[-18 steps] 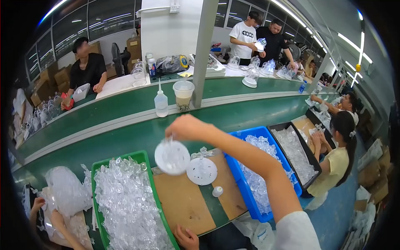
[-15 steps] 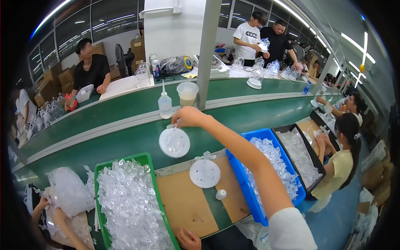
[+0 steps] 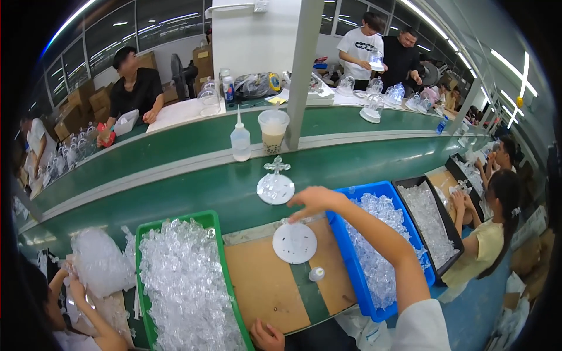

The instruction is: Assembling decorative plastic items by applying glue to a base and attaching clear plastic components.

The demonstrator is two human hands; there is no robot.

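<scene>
A white round disc with a clear cross-shaped plastic piece (image 3: 277, 165) at its far edge lies on the green worktop. Nearer to me, a second white disc (image 3: 294, 243) with several small dark marks rests on the brown board (image 3: 263, 286). Over that disc's far edge reaches my right hand (image 3: 316, 202), fingers apart and nothing held in them. It hides part of whatever sits at that edge. My left hand (image 3: 267, 336) rests at the board's near edge, empty, fingers loosely bent. A small white-capped bottle (image 3: 316, 274) stands right of the nearer disc.
A green crate (image 3: 218, 251) of clear plastic pieces stands left, a blue crate (image 3: 383, 310) right, then a black crate (image 3: 453, 234). Beyond are a squeeze bottle (image 3: 240, 140), a plastic cup (image 3: 273, 131) and a post (image 3: 301, 76). Co-workers sit on both sides.
The disc with the clear cross, held up by my right hand before, now lies on the green worktop, let go. My right hand has come back toward the nearer disc. My left hand stays put.
</scene>
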